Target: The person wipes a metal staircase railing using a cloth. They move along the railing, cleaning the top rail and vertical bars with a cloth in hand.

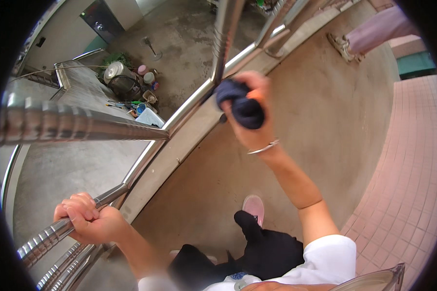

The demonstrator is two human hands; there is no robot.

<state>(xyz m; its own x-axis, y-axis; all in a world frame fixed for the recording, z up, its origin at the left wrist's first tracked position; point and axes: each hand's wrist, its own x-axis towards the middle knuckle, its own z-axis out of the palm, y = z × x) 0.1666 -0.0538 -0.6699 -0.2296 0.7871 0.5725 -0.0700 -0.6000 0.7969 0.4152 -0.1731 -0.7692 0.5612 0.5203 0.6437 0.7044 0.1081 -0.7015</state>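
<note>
My left hand (91, 220) is closed around an upright of a stainless steel railing (189, 105), below its horizontal rail. My right hand (249, 103), slightly blurred and with a bracelet at the wrist, grips a bunched dark navy cloth (248, 112); something orange shows between the fingers. The cloth is close beside the railing's lower rail in the picture; whether it touches the metal I cannot tell. Ribbed metal posts (83, 122) run out towards the left rim of the view.
Another person's leg and shoe (344, 47) are at the upper right. Pink tiles (404, 174) border the concrete floor (313, 109) on the right. Beyond the railing, at a lower level, are a lidded metal pot (114, 71), several containers and a white box (149, 116).
</note>
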